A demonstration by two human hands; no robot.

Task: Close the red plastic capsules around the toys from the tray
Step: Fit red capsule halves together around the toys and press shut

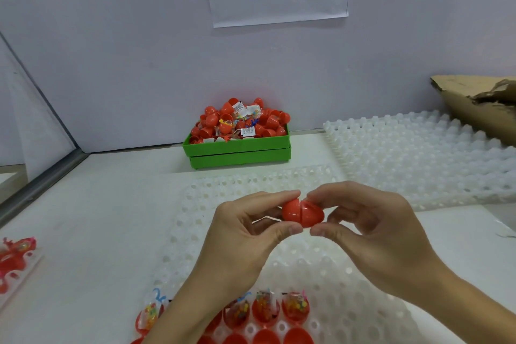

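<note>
Pinching red capsule (303,213) halves together, both hands (251,229) fingertip-to-fingertip.

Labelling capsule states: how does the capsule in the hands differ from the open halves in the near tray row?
The held capsule has both halves mated, seam showing; the tray halves are open cups. Its contents are hidden; theirs show bagged toys poking out. It is pinched in the air between the left hand and right hand; they sit in the white tray. Both are red plastic.

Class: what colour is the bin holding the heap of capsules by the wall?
Green bin, seen in the head view.
</note>
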